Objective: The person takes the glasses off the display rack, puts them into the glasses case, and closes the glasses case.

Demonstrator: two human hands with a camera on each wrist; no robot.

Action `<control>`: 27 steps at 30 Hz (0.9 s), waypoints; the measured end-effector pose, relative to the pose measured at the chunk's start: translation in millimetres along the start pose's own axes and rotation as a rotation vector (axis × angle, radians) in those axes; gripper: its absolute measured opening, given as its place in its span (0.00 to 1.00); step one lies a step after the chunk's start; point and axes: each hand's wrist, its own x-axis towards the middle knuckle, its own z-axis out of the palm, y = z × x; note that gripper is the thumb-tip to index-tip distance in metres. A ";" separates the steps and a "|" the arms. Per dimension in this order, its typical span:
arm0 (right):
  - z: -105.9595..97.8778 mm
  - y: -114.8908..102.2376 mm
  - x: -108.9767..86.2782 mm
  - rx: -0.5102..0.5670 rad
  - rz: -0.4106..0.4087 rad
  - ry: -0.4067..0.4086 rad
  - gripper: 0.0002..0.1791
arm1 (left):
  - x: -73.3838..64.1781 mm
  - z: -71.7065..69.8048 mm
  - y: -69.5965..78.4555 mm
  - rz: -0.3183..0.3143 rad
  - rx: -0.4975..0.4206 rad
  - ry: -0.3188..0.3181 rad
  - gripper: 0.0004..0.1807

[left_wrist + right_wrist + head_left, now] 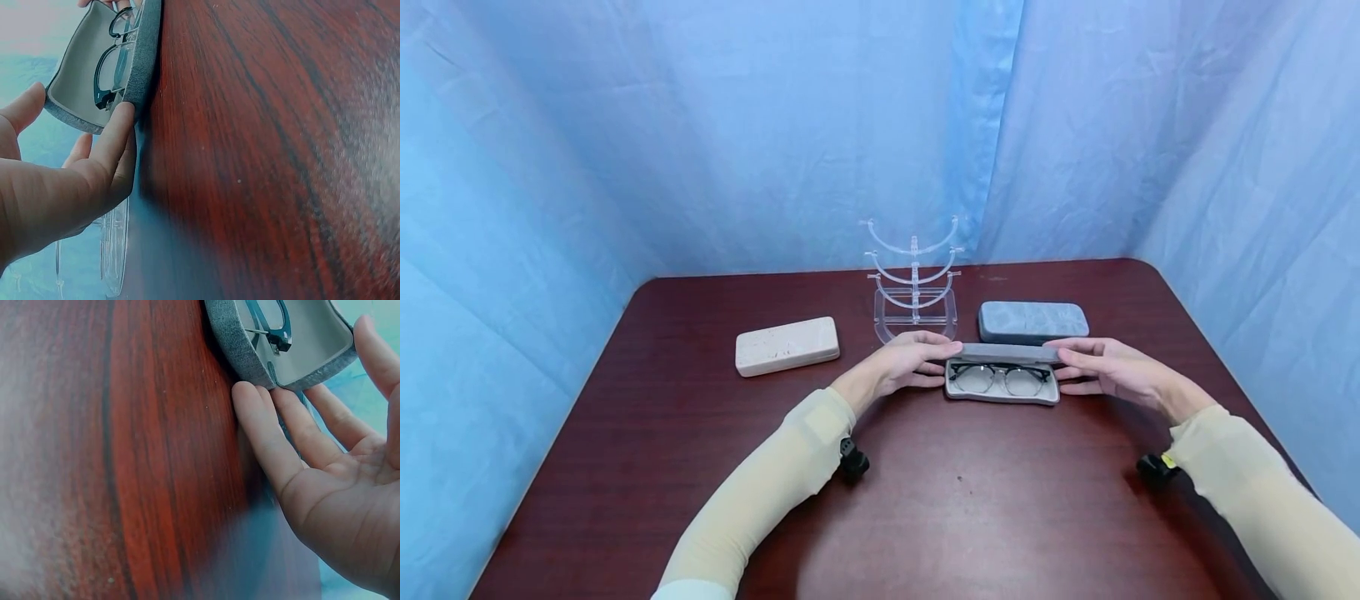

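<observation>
An opened grey glasses case (1002, 399) stands on the table with its lid (1009, 353) raised at the back. Inside it lie black-rimmed eyeglasses (1023, 382) with round clear lenses. My left hand (906, 363) holds the case's left end, thumb at the lid's edge and fingers against the base. At the opposite end, my right hand (1116, 372) holds the case in the same way. Both wrist views show the fingertips touching the case's fabric-covered ends. Part of the glasses is cut off in the right wrist view.
Behind the grey case lies a closed blue glasses case (1033, 321). A clear glasses stand (915, 287) with three curved arms rises at the back middle. Left of it lies a closed cream glasses case (787, 345). Blue curtains (775, 142) surround the dark red table (925, 517).
</observation>
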 end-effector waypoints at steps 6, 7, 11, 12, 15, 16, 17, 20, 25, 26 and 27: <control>-0.3 1.3 -0.6 -0.002 -0.001 -0.012 0.24 | -0.7 -1.4 -2.8 0.009 0.009 -0.002 0.27; -0.3 1.3 -1.0 -0.011 0.001 -0.012 0.25 | -0.8 -1.5 -3.2 0.012 0.011 -0.003 0.28; 0.4 2.3 -3.6 -0.044 0.019 -0.006 0.29 | -0.9 -1.7 -5.2 0.016 0.015 -0.017 0.28; 0.8 2.6 -4.3 -0.051 0.023 -0.005 0.29 | -0.5 -1.9 -5.7 0.016 0.014 -0.021 0.28; 2.5 3.1 -6.3 -0.058 0.030 -0.002 0.30 | 0.5 -2.5 -6.3 0.016 0.013 -0.034 0.29; 2.8 3.3 -6.7 -0.060 0.027 -0.003 0.31 | 1.1 -2.9 -6.4 0.018 0.014 -0.036 0.30; 3.0 3.4 -6.8 -0.062 0.024 -0.004 0.31 | 1.3 -3.1 -6.2 0.019 0.013 -0.038 0.31; 3.5 3.1 -6.6 -0.060 0.015 -0.006 0.30 | 1.6 -3.7 -5.3 0.020 0.015 -0.042 0.33; 2.7 2.8 -5.2 -0.058 0.013 -0.018 0.31 | 1.3 -4.8 -4.5 0.017 0.013 -0.044 0.33; 2.4 3.1 -4.7 -0.059 0.013 -0.020 0.32 | 1.5 -5.0 -4.7 0.017 0.012 -0.044 0.32; 2.4 3.4 -4.1 -0.061 0.013 -0.021 0.33 | 1.8 -5.4 -5.2 0.017 0.012 -0.045 0.33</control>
